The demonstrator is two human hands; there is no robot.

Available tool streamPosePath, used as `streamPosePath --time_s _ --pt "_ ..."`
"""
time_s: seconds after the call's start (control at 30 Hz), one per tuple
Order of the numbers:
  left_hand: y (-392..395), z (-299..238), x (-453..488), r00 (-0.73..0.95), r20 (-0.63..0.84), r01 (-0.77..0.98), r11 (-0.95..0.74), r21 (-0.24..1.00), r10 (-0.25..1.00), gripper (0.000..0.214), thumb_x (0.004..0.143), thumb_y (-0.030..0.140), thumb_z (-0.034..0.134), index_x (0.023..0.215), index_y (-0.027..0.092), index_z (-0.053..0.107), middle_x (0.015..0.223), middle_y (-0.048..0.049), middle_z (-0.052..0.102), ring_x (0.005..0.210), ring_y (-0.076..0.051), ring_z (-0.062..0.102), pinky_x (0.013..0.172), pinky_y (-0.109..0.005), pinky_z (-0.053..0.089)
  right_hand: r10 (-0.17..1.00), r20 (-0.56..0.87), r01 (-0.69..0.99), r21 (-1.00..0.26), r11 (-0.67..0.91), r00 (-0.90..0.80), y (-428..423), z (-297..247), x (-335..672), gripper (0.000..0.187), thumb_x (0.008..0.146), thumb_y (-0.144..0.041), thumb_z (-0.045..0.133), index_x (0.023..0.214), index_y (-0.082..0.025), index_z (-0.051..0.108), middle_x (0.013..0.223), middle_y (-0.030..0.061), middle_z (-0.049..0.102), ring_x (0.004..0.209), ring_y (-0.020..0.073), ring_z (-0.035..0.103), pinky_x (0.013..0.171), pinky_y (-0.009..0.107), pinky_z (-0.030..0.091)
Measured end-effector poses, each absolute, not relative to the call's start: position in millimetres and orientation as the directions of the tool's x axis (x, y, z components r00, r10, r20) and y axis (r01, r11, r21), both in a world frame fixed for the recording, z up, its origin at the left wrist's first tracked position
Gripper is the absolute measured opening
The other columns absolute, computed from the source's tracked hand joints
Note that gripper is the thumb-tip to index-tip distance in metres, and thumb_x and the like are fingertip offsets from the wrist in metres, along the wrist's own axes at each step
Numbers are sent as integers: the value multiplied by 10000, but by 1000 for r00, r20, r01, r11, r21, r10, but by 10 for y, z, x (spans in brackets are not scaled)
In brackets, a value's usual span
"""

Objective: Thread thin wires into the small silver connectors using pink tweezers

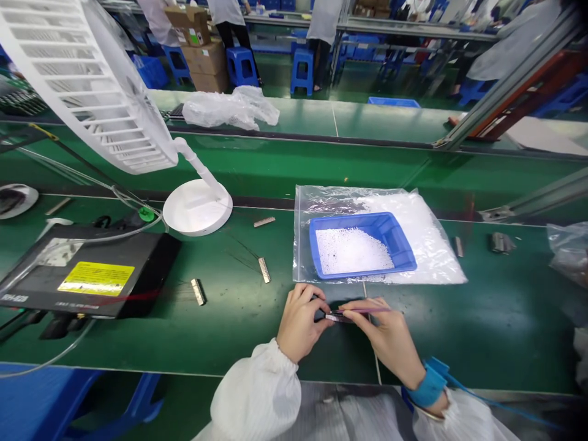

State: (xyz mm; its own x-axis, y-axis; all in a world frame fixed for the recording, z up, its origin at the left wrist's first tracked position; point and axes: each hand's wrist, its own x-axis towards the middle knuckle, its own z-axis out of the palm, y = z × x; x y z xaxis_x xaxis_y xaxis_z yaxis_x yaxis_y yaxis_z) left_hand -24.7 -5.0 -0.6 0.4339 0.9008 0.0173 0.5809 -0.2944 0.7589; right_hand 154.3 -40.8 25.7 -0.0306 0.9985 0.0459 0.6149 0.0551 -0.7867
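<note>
My left hand (pixel 301 320) pinches a small metal strip (pixel 331 317) against the green table near its front edge. My right hand (pixel 390 337) holds a thin pink tweezer-like tool (pixel 362 311) whose tip touches that strip. A blue wrist strap (pixel 429 383) sits on my right wrist. Just beyond my hands, a blue tray (pixel 404 248) of tiny white beads rests on a clear plastic bag (pixel 436 257) that also contains white beads.
A white fan (pixel 92 79) on a round base (pixel 197 208) stands at left. A black device (pixel 82 269) with a yellow label lies front left. Loose metal strips (pixel 264 269) (pixel 198 291) (pixel 264 222) lie on the table. People and blue stools are beyond the conveyor.
</note>
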Motion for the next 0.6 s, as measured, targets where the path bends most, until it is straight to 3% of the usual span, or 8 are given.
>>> streamPosePath --time_s 0.6 --pt "-48 6 -245 443 11 576 -294 763 896 134 702 199 770 767 204 652 984 -14 599 987 -209 487 821 -351 382 989 107 638 -755 148 -103 -401 206 1509 201 884 -359 532 847 -261 703 862 13 727 764 196 643 709 364 473"
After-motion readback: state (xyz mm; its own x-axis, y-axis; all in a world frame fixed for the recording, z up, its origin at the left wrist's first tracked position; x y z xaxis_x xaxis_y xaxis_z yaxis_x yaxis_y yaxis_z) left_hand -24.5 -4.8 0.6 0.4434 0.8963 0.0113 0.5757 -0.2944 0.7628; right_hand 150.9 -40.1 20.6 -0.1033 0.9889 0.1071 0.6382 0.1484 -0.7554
